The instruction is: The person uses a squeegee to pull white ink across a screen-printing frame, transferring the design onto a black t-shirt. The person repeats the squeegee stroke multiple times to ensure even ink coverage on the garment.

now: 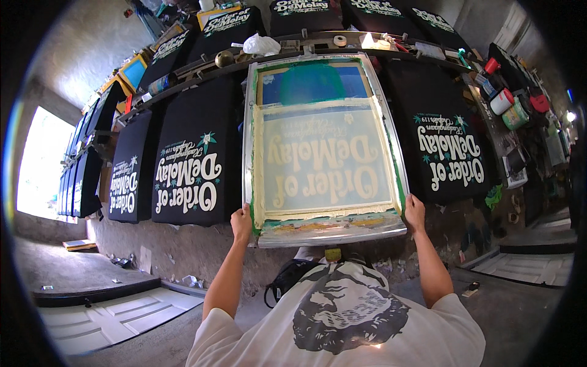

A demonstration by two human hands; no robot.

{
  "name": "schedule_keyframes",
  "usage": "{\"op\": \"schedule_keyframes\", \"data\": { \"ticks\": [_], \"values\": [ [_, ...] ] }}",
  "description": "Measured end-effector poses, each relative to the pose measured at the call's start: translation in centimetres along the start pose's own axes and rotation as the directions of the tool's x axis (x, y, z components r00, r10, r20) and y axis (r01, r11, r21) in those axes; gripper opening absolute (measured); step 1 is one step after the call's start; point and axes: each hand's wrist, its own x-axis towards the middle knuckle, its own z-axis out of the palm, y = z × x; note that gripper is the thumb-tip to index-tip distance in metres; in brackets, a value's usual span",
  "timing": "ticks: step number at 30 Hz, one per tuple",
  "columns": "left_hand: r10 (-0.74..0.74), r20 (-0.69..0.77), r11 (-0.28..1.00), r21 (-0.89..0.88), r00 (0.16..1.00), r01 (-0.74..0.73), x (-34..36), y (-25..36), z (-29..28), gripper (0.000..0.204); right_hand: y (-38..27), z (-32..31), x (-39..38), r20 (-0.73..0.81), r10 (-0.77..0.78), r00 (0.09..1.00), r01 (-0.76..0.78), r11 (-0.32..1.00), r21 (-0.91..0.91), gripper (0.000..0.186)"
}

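A silk-screen printing frame (333, 235) with metal rails spans the space in front of me. Its pale mesh (324, 156) carries a lettering stencil, edged with cream tape, and a blue-green ink-stained band crosses the far end. My left hand (242, 224) is closed around the near left corner, thumb on top. At the near right corner, my right hand (414, 213) grips the side rail. Black shirts with white lettering and teal leaf shapes lie beside the frame, one to the left (189, 159) and another to the right (449, 134). What lies beneath the frame is hidden.
A ledge behind the frame holds a white plastic bag (262, 44), a tape roll (340, 40) and a tin (224, 59). More black shirts (306, 18) lie beyond it. Tubs (502, 101) and clutter crowd the right. A white panelled door (122, 318) lies on the floor at left.
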Motion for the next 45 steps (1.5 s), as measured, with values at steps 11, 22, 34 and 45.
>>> {"op": "schedule_keyframes", "data": {
  "ticks": [11, 22, 34, 45],
  "values": [
    [0.013, -0.075, 1.000, 0.009, 0.997, -0.012, -1.5, 2.7, -1.5, 0.056, -2.2, -0.8, -0.8, -0.107, 0.092, 0.990, -0.086, 0.994, 0.062, 0.038],
    [0.016, -0.020, 0.979, -0.204, 1.000, -0.020, -4.8, 6.7, -3.7, 0.055, -3.2, -5.6, -1.1, -0.172, -0.034, 0.984, 0.059, 0.988, 0.144, 0.036],
    [0.087, 0.002, 0.969, -0.234, 0.996, -0.084, -10.0, 19.1, 10.5, 0.054, 6.9, -18.7, 8.5, -0.255, -0.067, 0.965, 0.119, 0.974, 0.194, 0.035],
    [0.034, -0.003, 0.977, -0.210, 0.999, -0.034, -26.4, 30.1, 28.8, 0.047, 26.4, -37.2, 16.6, -0.139, 0.004, 0.990, 0.011, 0.994, 0.106, 0.039]
  ]
}}
